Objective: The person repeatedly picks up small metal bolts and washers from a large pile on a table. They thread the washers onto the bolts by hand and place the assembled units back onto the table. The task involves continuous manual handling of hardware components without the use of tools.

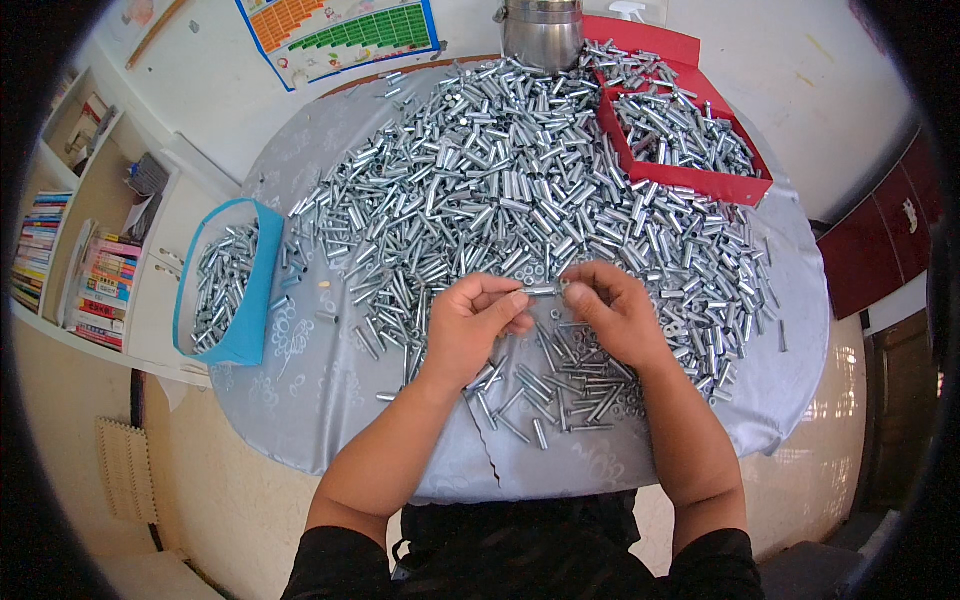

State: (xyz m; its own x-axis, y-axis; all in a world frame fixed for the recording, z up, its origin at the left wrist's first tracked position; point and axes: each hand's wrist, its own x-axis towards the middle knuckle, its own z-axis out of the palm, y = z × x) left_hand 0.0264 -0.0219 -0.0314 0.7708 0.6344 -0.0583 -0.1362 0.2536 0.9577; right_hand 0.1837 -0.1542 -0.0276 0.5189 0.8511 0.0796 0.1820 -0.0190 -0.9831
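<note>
Over a cloth-covered worktop [335,425], your left hand [475,320] pinching a metal sleeve [541,291], your right hand [620,315] at its far end, grip unclear, metal parts [490,170] heaped beyond.

- Round table covered with a shiny silver-grey patterned cloth [330,430]; a dark jagged line is seen near the front edge.
- Central and far areas covered by a broad heap of short silvery metal tubes and rods [500,190].
- Slender silvery headed bolts [600,400] scattered nearer the front edge.
- Open red rectangular box [690,182], filled with metal pieces, placed far right.
- Light-blue open-topped bin [258,300], partly filled with similar pieces, placed at left.
</note>
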